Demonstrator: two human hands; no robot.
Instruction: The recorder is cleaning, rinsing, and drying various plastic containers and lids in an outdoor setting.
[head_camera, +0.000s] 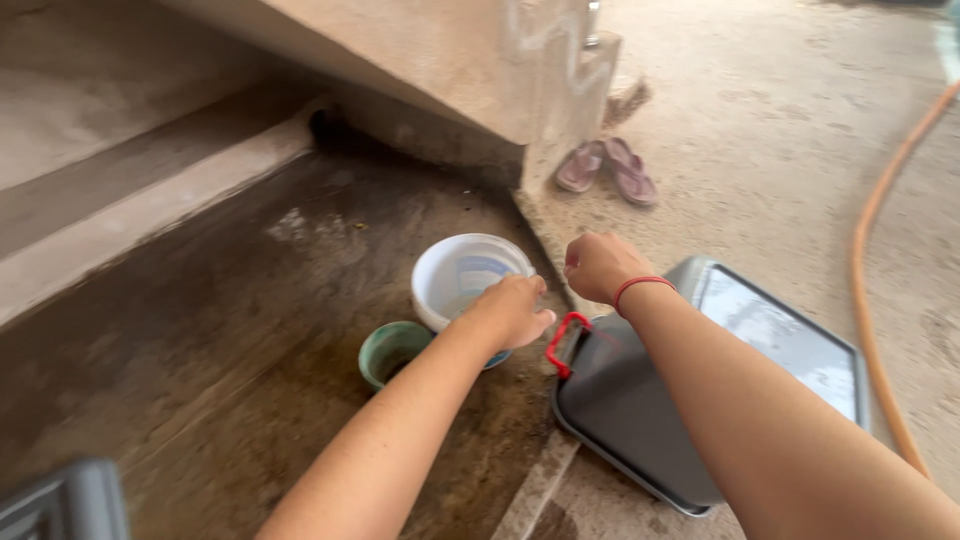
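- Left hand (510, 312) curling closed fingers over the near rim of the white bowl (462, 276) — sitting upright on the wet floor (250, 330), green cup (392, 350) touching.
- Right hand (600, 266) hovering fisted, gripping nothing visible — above the grey tray (620, 400), lying long axis toward the floor's far right.

Both arms stretched out in front. Left hand (512, 312) palm down, fingers curled loosely. Right hand (598, 266) a bit higher, closed in a loose fist, wrist bent.
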